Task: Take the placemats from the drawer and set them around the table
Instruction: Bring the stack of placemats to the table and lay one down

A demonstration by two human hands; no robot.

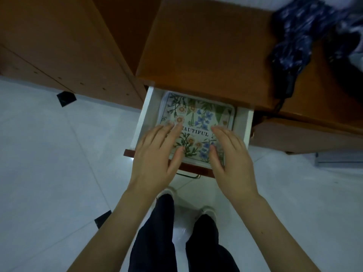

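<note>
Open white drawer point(146, 112) below a wooden bench point(206, 55), floral placemat point(196, 118) lying flat inside, left hand point(157, 152) and right hand point(229, 152) over it, fingers straight, each grip open, folded umbrella point(306, 36) on the bench

One camera only, worn on the person's head, looks steeply down from close above at the open drawer point(193, 124), the floor point(59, 154) and their own legs.

Both hands hover flat over the floral placemat point(196, 122) in the open drawer point(145, 110): left hand point(157, 152), right hand point(231, 158), fingers point(170, 130) straight.
</note>
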